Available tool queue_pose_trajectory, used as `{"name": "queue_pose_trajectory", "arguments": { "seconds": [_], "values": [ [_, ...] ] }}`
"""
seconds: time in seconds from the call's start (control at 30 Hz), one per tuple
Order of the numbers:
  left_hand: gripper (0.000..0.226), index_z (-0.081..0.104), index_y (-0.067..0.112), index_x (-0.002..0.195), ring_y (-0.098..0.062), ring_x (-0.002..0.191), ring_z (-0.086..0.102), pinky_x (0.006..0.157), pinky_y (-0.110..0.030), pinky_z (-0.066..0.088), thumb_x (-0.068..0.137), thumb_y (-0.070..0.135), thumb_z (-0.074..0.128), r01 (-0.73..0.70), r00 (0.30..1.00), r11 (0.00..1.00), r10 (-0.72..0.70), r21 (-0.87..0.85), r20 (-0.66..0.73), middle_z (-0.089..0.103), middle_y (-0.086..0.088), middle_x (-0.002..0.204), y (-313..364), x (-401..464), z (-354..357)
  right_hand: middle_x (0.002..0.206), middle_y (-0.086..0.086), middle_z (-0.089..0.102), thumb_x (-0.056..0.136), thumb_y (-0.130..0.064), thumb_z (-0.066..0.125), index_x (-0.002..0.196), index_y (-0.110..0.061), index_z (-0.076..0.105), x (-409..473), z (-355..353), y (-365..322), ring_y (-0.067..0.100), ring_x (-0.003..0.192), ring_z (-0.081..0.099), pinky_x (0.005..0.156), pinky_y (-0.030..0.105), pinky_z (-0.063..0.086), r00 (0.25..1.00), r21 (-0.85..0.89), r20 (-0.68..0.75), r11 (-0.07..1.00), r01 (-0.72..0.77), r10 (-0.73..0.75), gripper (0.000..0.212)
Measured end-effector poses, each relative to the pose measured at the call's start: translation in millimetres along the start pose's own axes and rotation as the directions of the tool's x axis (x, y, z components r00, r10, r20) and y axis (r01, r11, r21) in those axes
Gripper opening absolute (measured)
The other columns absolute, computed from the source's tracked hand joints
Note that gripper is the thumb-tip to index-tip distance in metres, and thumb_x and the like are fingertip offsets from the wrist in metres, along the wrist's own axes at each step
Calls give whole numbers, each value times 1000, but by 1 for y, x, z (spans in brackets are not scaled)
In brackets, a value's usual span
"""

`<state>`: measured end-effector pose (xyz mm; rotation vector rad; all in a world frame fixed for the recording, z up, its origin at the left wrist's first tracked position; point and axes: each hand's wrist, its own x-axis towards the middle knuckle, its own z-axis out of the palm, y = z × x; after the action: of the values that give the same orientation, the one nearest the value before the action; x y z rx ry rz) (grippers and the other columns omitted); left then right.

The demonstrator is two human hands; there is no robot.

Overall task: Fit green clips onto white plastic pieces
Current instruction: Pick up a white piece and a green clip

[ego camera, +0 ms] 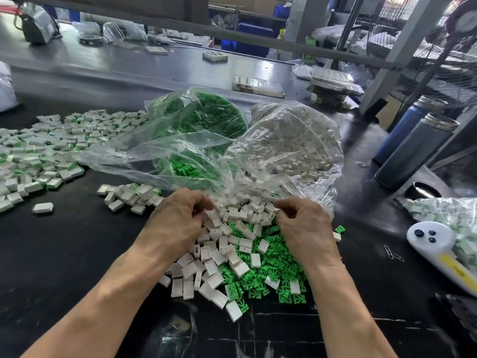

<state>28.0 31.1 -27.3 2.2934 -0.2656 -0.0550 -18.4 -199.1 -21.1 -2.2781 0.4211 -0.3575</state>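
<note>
Fingers of left hand (178,218) and right hand (302,220) curl in tight grip on clear bag (284,151) of white pieces (296,143).

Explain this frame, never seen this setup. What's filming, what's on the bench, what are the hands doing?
There is no robot here. One wide camera sits on a person's head and looks down at their two bare hands.

On the black bench lie loose white pieces over green clips. Behind them are a clear bag of clips and a clear bag of white pieces. Far left is a pile of pieces, many showing green. Two flasks stand on the right.

The left hand and right hand both have curled fingers at the mouth of the white-piece bag. What each grip holds cannot be made out.
</note>
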Motion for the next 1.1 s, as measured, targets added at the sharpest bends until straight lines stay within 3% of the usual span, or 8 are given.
{"name": "queue_pose_trajectory", "arguments": {
  "seconds": [0.1, 0.23, 0.4, 0.57, 0.7, 0.87, 1.0, 1.1],
  "values": [
    [25, 69, 41, 106, -1, 102, 60, 93, -24, 51, 98, 17, 68, -15, 1000, 999, 15, 47, 4, 57, 21, 107, 0, 0, 0, 103, -14, 68, 99, -17, 68, 112, -30, 77, -2, 0, -2, -9, 89, 60, 79, 6, 47, 1000, 81, -11, 997, 3, -2, 20],
    [25, 69, 46, 107, 2, 98, 58, 92, -22, 50, 95, 24, 71, -38, 997, 995, 31, 96, 76, 53, 26, 108, 2, 0, 3, 98, -14, 72, 101, -16, 66, 93, -42, 70, -6, 1, -6, 9, 89, 72, 87, 29, 61, 1000, 214, 5, 977, 7, -9, 28],
    [16, 69, 45, 100, 2, 98, 59, 93, -22, 51, 90, 34, 74, -89, 990, 989, 74, 121, 119, 55, 26, 107, 1, 2, 4, 82, -7, 75, 102, -19, 65, 96, -40, 73, -10, 4, -8, 6, 69, 70, 69, 26, 57, 1000, 347, -12, 938, 11, -8, 23],
    [18, 68, 45, 102, 5, 99, 56, 86, -13, 40, 88, 36, 76, -128, 988, 976, 110, 176, 110, 53, 26, 106, -3, 3, 6, 89, -5, 75, 101, -13, 67, 111, -34, 74, -11, 8, -10, 11, 82, 73, 75, 31, 64, 999, 440, 37, 898, -22, 6, 25],
    [12, 66, 43, 95, 4, 97, 57, 90, -20, 45, 87, 44, 76, -126, 990, 980, 115, 156, 79, 55, 25, 105, -3, 3, 6, 88, -4, 77, 99, -6, 68, 102, -28, 75, -12, 10, -12, 10, 78, 74, 65, 22, 60, 998, 504, 54, 862, -51, 27, 23],
    [11, 67, 40, 94, 5, 86, 65, 73, -17, 56, 85, 42, 73, -157, 988, 981, 155, -113, -27, 68, 19, 91, 3, 0, 2, 84, -3, 76, 98, -5, 69, 96, -29, 79, -15, 11, -14, 9, 69, 69, 60, 19, 55, 995, 559, 98, 828, -51, -6, 26],
    [20, 75, 27, 95, -4, 82, 71, 71, -15, 56, 77, 36, 78, -131, 991, 868, 125, -479, -44, 76, 10, 92, 12, -3, 3, 91, -5, 77, 97, -6, 70, 103, -29, 80, -17, 11, -18, 6, 69, 65, 61, 18, 54, 990, 597, 126, 802, -24, -64, 26],
    [23, 77, 20, 97, -5, 79, 70, 67, -16, 55, 77, 29, 79, -125, 990, 784, 138, -608, -25, 78, 3, 92, 17, -4, 6, 87, -2, 76, 95, -4, 72, 106, -23, 79, -18, 13, -23, 7, 66, 65, 58, 18, 53, 985, 640, 132, 768, 2, -113, 24]
  ]
}}
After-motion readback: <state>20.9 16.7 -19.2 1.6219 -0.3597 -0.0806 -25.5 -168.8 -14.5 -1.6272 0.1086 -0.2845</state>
